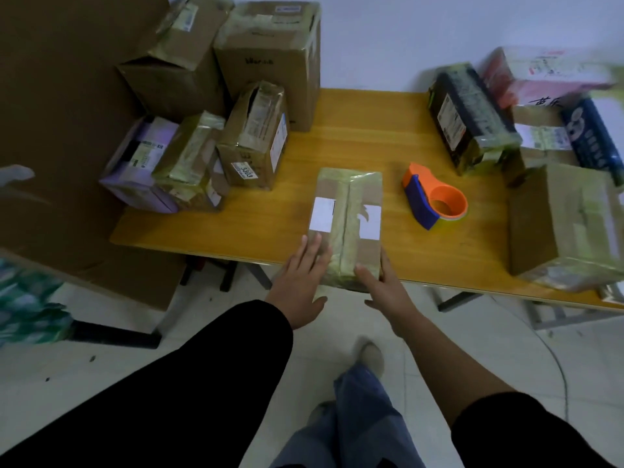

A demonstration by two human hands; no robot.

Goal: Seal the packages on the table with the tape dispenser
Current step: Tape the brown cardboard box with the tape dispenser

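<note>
wall (405,35): white | floor (101,349): pale tiles | table (371,130): wooden top, metal legs

One table (371,143) was in shot. Five packages (175,59) (270,59) (253,140) (189,163) (138,163) were stacked at its far left, one package (347,224) sat alone at the near middle, and at least five more crowded the right, too blurred to count surely. One tape dispenser (434,201) showed. Two hands were in: left hand (300,282), right hand (385,285).
</note>
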